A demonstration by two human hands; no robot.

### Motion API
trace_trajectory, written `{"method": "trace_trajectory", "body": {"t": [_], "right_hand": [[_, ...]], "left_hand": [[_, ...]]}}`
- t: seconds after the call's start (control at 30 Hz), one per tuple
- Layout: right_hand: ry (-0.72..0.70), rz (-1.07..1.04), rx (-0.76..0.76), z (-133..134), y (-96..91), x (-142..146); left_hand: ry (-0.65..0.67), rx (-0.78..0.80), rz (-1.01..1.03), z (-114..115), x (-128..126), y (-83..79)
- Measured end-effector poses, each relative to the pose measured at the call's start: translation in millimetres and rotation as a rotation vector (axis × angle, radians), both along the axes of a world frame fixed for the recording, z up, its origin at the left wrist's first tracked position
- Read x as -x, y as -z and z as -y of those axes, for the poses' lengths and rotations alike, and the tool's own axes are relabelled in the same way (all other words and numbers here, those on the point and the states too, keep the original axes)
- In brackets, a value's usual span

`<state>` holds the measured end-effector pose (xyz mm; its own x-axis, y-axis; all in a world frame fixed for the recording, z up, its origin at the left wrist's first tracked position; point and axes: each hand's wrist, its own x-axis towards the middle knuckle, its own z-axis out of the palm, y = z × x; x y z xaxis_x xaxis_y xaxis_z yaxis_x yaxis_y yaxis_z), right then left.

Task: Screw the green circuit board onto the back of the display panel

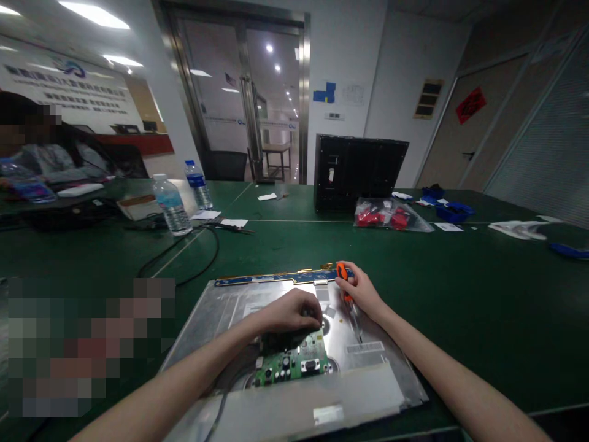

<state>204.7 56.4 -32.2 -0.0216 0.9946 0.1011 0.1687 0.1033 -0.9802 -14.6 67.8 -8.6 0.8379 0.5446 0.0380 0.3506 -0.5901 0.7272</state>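
A silvery metal display panel [389, 362] lies back side up on the green table before me. Over its green circuit board [294, 362] my left hand [297, 310] is closed, with fingertips curled down near the board's upper right corner; whatever they pinch is hidden. My right hand [361, 291] grips an orange-and-black screwdriver [341, 271] near the panel's upper right edge. Its shaft slants down toward me, over the metal. Along the far edge of the panel runs a narrow blue circuit strip [257, 279], close to my right fingers.
A black monitor-like casing [359, 166] stands behind, with a plastic bag of red parts [391, 216] before it. Water bottles [171, 205], a black cable [216, 252] and papers lie to the left. Blue trays [454, 212] sit at right. A person [59, 153] sits far left.
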Motion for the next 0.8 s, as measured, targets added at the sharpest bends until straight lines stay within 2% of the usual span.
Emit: {"method": "trace_trajectory", "body": {"t": [0.43, 0.8], "right_hand": [[-0.025, 0.031, -0.003, 3.1, -1.3, -1.7], [-0.044, 0.024, -0.004, 3.8, 1.4, -3.9]], "left_hand": [[0.004, 0.003, 0.021, -1.8, -0.7, 3.0], [0.023, 0.036, -0.004, -0.5, -0.2, -1.8]]}}
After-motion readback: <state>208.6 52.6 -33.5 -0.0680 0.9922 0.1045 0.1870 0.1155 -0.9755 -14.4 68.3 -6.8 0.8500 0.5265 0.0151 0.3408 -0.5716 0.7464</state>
